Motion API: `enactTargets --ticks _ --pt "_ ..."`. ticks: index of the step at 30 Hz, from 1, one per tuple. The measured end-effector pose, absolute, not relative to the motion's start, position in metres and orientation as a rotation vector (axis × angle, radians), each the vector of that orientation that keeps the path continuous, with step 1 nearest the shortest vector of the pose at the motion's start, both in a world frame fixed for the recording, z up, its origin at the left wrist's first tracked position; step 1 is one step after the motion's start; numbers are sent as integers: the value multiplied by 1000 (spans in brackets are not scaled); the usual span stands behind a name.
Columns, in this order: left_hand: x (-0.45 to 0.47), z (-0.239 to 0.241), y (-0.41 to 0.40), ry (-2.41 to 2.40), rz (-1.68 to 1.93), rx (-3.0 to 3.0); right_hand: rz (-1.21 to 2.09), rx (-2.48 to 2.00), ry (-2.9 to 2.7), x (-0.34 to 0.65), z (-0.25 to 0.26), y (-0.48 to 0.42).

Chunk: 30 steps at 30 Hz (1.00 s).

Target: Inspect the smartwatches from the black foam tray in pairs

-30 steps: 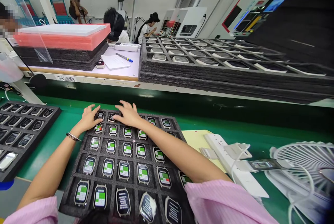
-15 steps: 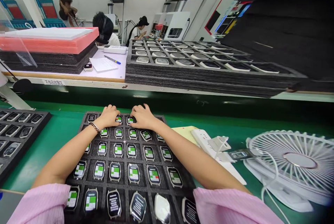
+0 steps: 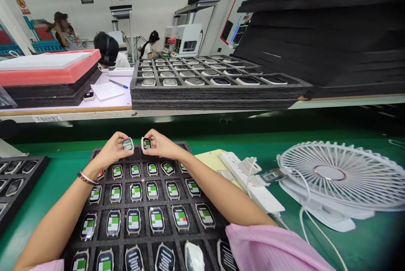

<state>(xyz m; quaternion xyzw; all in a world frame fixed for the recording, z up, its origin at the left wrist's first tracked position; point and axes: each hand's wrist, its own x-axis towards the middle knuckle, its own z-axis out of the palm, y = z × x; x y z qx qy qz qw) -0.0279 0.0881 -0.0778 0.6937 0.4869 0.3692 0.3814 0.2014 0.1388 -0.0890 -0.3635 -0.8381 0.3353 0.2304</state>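
Above the far row of the black foam tray (image 3: 124, 201), my left hand (image 3: 111, 149) pinches a smartwatch case (image 3: 127, 144) with its screen lit. Opposite it, my right hand (image 3: 161, 144) grips a second smartwatch case (image 3: 146, 143), also lit. A small gap separates the two cases. Below them the tray's compartments hold strapless watch cases, many showing green and white blocks. One watch (image 3: 180, 218) has a red block as well. In the nearest row some screens carry lines of text, and one watch (image 3: 194, 256) looks pale and shiny.
A white power strip (image 3: 253, 184) and a white fan (image 3: 329, 174) stand at the right. Another watch tray (image 3: 22, 186) lies at the left. On the shelf ahead are stacked foam trays (image 3: 218, 94) and pink foam (image 3: 50, 71). Several people are beyond.
Both hands have lifted a watch case each out of the far row and turned them upward. The camera view has shifted right.
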Motion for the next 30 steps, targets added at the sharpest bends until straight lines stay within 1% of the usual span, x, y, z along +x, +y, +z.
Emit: enactTargets --ticks 3,4,6,10,15,21,30 --pt "-22 -70 70 1021 1151 1336 1624 -598 -1721 196 -95 128" --pt "-19 -70 65 988 1172 1221 1776 -514 -1557 193 -98 123" --pt "-14 -74 59 1006 1181 1096 1904 -491 -1399 186 -105 116" --pt "-8 -90 56 1111 1208 1011 1928 -600 -1296 182 -117 109" --pt "-5 -102 55 1106 1202 1021 1932 -659 -1293 188 -124 106" --pt "-4 -105 54 1106 1182 1036 1881 -650 -1310 187 -126 103" --pt "1 -102 51 1117 1144 985 1944 -721 -1214 186 -127 101"
